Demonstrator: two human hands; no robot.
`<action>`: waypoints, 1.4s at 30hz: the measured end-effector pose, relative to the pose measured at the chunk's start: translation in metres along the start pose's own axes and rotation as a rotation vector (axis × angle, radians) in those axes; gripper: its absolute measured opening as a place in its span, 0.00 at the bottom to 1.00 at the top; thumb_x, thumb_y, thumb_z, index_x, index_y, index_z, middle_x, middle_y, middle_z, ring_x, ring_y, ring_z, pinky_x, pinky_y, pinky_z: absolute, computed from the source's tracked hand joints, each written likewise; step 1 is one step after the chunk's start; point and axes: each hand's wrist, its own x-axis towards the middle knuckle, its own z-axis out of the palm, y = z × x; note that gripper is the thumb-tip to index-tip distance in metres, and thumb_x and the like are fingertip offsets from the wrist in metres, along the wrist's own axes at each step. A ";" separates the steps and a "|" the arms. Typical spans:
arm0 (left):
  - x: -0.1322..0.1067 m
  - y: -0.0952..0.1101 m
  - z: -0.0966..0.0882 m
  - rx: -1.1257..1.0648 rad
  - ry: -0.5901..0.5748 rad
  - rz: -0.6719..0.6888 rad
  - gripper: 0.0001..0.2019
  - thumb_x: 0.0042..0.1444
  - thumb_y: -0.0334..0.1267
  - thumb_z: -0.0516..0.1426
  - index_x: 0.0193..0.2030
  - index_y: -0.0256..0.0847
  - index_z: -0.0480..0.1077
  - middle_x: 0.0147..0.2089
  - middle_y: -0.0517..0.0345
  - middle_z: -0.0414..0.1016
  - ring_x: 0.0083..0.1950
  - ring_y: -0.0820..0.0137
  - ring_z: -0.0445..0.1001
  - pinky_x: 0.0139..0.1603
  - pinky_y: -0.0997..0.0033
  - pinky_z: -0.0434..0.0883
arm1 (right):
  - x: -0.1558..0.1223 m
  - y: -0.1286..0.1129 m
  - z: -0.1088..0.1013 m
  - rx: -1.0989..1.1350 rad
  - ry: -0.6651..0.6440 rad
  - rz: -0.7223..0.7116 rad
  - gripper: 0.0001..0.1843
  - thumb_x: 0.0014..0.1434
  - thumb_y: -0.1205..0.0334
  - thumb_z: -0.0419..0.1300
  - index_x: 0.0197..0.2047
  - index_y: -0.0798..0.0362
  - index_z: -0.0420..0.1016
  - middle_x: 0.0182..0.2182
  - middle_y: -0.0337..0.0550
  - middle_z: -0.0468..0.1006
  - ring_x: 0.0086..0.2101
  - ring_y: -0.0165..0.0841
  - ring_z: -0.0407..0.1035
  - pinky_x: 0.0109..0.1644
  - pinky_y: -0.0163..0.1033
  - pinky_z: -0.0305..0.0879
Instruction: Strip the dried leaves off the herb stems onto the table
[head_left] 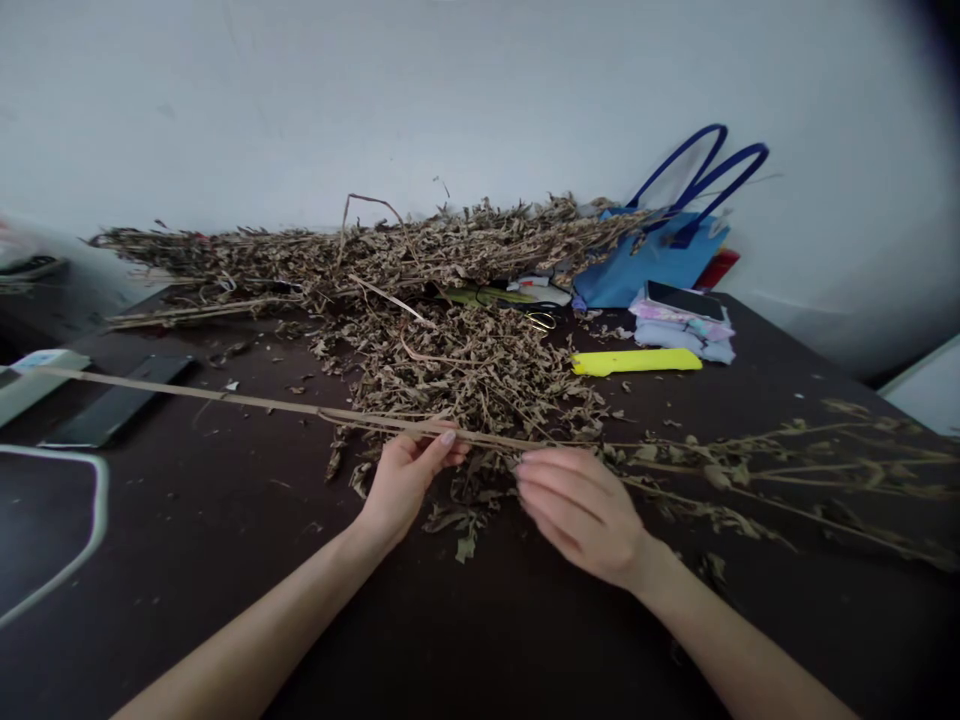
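A long dried plant stalk [262,402] runs across the table at hand height, bare on the left and splitting into leafy twigs [720,470] on the right. My left hand [405,474] pinches its middle between thumb and fingers. Just right of that, my right hand [581,510] has its fingers curled together against the stalk where the leafy part begins; its thumb is hidden. Beneath and behind both hands lies a loose pile of dried, crumpled leaves [480,370].
A big bundle of dried plants [375,250] lies along the wall. Toward the right are a blue bag [645,270], a phone [686,300] on tissue packs and a yellow strip-shaped object [637,362]. Scissors [541,320] lie behind the leaves. At left sit a dark flat object [120,400] and a white cable [101,500].
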 end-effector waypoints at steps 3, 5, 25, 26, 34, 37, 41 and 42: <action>0.002 0.002 -0.002 0.016 0.009 0.022 0.13 0.48 0.37 0.62 0.40 0.32 0.71 0.33 0.53 0.75 0.35 0.72 0.74 0.39 0.74 0.71 | 0.004 0.009 -0.019 -0.181 -0.043 0.148 0.14 0.55 0.71 0.59 0.46 0.58 0.70 0.43 0.50 0.75 0.47 0.38 0.66 0.51 0.46 0.64; 0.004 0.005 -0.003 0.003 0.021 0.041 0.13 0.48 0.36 0.62 0.40 0.31 0.71 0.32 0.54 0.75 0.34 0.73 0.73 0.38 0.74 0.71 | 0.005 0.017 -0.031 -0.297 -0.177 0.263 0.14 0.59 0.63 0.57 0.48 0.56 0.70 0.43 0.49 0.75 0.47 0.40 0.66 0.51 0.48 0.63; 0.003 0.011 -0.003 -0.094 0.057 -0.089 0.14 0.45 0.33 0.64 0.38 0.33 0.68 0.36 0.55 0.72 0.34 0.74 0.73 0.35 0.77 0.71 | -0.009 0.041 -0.045 -0.348 -0.496 0.451 0.15 0.64 0.56 0.45 0.50 0.52 0.65 0.42 0.48 0.75 0.38 0.40 0.71 0.38 0.45 0.68; 0.002 0.010 -0.002 -0.097 0.052 -0.118 0.13 0.45 0.33 0.65 0.36 0.33 0.68 0.34 0.56 0.71 0.33 0.74 0.73 0.34 0.77 0.71 | -0.009 0.040 -0.044 -0.357 -0.479 0.441 0.15 0.64 0.56 0.45 0.49 0.52 0.65 0.42 0.48 0.75 0.39 0.40 0.71 0.39 0.46 0.68; -0.006 0.010 0.002 -0.082 -0.032 -0.179 0.11 0.48 0.35 0.63 0.38 0.32 0.71 0.35 0.54 0.74 0.28 0.79 0.69 0.29 0.80 0.69 | -0.010 0.039 -0.037 -0.361 -0.379 0.395 0.15 0.64 0.57 0.47 0.49 0.53 0.66 0.40 0.49 0.75 0.38 0.40 0.71 0.38 0.44 0.67; -0.009 0.009 0.004 -0.102 -0.018 -0.176 0.16 0.47 0.34 0.64 0.44 0.34 0.71 0.38 0.52 0.74 0.28 0.80 0.69 0.29 0.80 0.69 | -0.011 0.037 -0.034 -0.364 -0.367 0.379 0.14 0.63 0.58 0.48 0.49 0.53 0.66 0.39 0.48 0.75 0.37 0.39 0.70 0.39 0.44 0.66; -0.009 0.008 0.004 -0.097 -0.008 -0.141 0.11 0.48 0.36 0.63 0.37 0.34 0.71 0.35 0.55 0.73 0.27 0.80 0.69 0.26 0.81 0.68 | -0.011 0.035 -0.029 -0.326 -0.373 0.363 0.14 0.63 0.59 0.49 0.50 0.53 0.66 0.40 0.48 0.75 0.39 0.39 0.70 0.41 0.45 0.66; -0.009 0.008 0.003 -0.093 0.001 -0.134 0.10 0.48 0.37 0.63 0.36 0.34 0.71 0.33 0.56 0.72 0.27 0.80 0.68 0.25 0.81 0.67 | -0.011 0.035 -0.029 -0.317 -0.372 0.362 0.14 0.63 0.59 0.49 0.49 0.53 0.66 0.40 0.48 0.75 0.39 0.39 0.70 0.41 0.45 0.66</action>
